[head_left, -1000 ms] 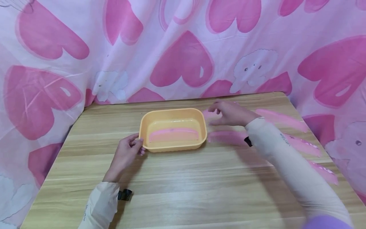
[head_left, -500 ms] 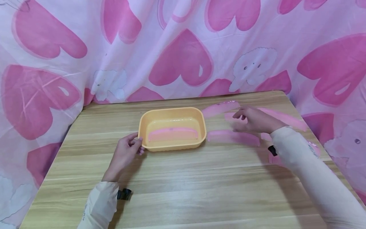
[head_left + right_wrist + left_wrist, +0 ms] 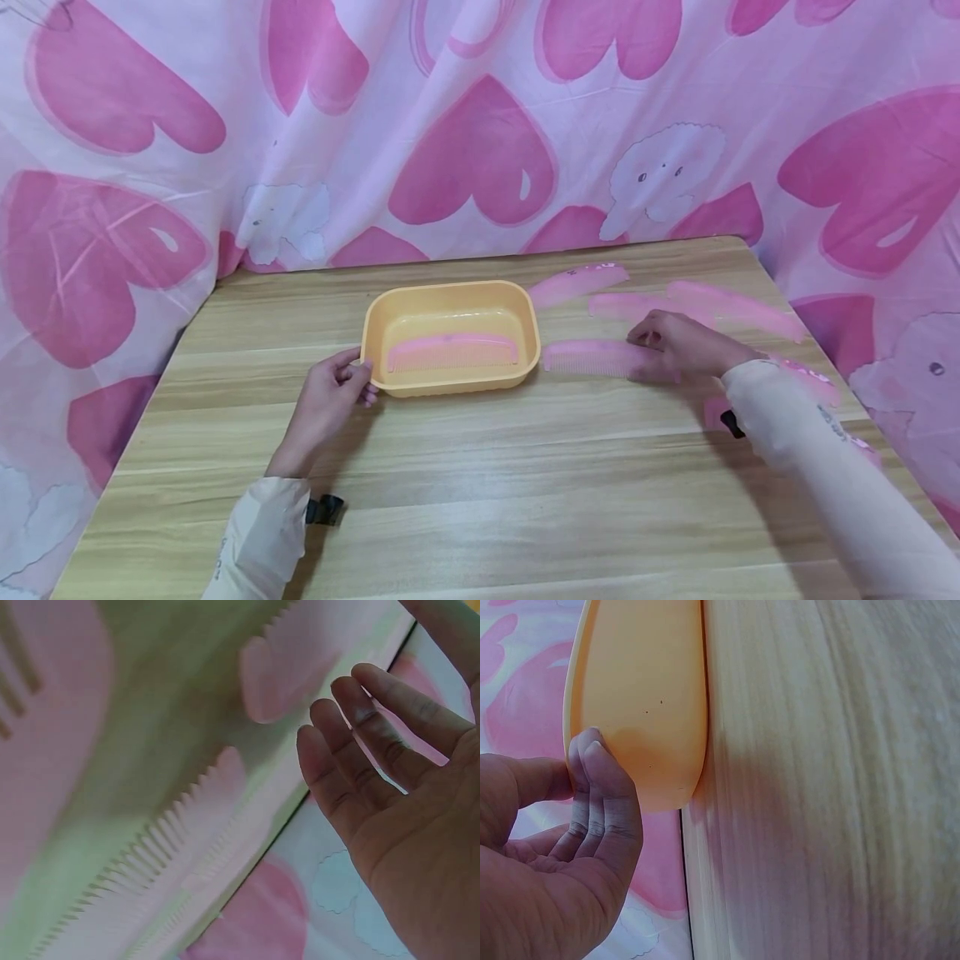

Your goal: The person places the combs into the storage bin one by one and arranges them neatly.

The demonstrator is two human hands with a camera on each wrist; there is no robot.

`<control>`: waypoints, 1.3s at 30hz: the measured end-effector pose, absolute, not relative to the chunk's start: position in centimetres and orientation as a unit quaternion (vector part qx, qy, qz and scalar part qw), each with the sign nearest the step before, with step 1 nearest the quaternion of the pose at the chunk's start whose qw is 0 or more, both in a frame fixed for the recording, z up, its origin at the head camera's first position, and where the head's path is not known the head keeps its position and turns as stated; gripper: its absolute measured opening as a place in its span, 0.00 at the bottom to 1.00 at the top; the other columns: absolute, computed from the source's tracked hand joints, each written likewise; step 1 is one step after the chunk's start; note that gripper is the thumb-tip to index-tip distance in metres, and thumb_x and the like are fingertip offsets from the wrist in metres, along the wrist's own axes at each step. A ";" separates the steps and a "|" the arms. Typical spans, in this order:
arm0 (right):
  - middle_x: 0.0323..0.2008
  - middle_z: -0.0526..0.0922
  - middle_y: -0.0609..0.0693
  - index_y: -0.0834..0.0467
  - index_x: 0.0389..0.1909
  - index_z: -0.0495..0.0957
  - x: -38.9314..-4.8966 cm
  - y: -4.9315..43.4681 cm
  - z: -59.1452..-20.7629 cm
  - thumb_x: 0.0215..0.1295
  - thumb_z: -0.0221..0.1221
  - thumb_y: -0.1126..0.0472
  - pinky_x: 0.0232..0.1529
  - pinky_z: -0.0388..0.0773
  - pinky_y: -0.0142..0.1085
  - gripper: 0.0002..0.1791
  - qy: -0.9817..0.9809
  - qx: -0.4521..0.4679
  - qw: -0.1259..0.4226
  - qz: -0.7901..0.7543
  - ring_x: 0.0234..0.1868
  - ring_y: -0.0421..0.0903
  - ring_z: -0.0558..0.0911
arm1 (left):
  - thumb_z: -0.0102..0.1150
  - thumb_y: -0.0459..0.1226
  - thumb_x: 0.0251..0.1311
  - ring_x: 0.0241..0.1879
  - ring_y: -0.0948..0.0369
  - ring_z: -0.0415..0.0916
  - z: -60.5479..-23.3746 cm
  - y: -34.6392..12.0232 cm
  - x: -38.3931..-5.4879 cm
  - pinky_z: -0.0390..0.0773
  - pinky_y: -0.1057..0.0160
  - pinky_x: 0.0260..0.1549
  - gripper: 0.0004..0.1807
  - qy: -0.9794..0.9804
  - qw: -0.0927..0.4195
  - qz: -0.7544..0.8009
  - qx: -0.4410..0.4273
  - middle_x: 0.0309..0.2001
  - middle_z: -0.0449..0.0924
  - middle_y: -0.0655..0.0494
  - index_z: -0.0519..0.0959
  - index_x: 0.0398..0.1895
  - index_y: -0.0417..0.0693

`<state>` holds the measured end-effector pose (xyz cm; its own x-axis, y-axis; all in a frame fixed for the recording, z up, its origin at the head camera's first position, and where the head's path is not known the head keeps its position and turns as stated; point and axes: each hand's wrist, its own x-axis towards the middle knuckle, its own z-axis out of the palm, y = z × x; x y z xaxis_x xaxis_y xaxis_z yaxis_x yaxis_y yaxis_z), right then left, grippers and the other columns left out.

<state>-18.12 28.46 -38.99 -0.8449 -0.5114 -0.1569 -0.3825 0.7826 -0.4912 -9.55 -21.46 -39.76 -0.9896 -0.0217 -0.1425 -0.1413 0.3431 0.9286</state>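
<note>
A yellow-orange plastic basin (image 3: 442, 388) stands on the wooden table, left of several pink combs. Inside it lies one pink comb (image 3: 453, 353). My left hand (image 3: 322, 408) pinches the basin's left rim between thumb and fingers; the left wrist view shows the fingertips against the basin's outer wall (image 3: 649, 682). Over the right end of a pink comb (image 3: 585, 358) beside the basin, my right hand (image 3: 693, 343) hovers with fingers pointing left and down. In the right wrist view its fingers (image 3: 367, 720) are loosely extended and hold nothing.
More pink combs lie at the back: one near the basin (image 3: 577, 283), a middle comb (image 3: 618, 305) and a far-right comb (image 3: 738, 310). Others, partly hidden by my right arm, include a right-side comb (image 3: 810, 382). A heart-patterned pink curtain (image 3: 480, 158) hangs behind the table (image 3: 480, 500).
My right hand has moved right from near the basin's right rim, then down toward the front comb. More of the back combs shows now. The left hand and basin have stayed in place.
</note>
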 end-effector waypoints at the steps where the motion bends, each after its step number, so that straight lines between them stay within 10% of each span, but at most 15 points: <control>1: 0.45 0.83 0.57 0.69 0.51 0.82 -18.0 28.5 -39.2 0.55 0.75 0.62 0.52 0.81 0.51 0.24 0.934 -0.235 0.146 -0.223 0.47 0.54 0.81 | 0.51 0.32 0.76 0.26 0.64 0.81 -39.8 -21.5 -9.6 0.86 0.66 0.30 0.23 0.818 0.053 0.571 -0.050 0.32 0.82 0.43 0.67 0.68 0.26; 39: 0.39 0.84 0.52 0.64 0.45 0.85 -19.2 29.2 -36.6 0.50 0.76 0.58 0.44 0.81 0.44 0.22 0.943 -0.217 0.104 -0.228 0.41 0.48 0.81 | 0.52 0.35 0.76 0.29 0.61 0.81 -39.4 -21.6 -9.3 0.86 0.65 0.32 0.25 0.814 0.058 0.577 -0.042 0.35 0.81 0.38 0.67 0.69 0.29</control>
<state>-19.23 29.18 -36.64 -0.8841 -0.4572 -0.0966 -0.3624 0.8012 -0.4761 -9.33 -21.60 -39.41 -0.9898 -0.0025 -0.1428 -0.1355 0.3312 0.9338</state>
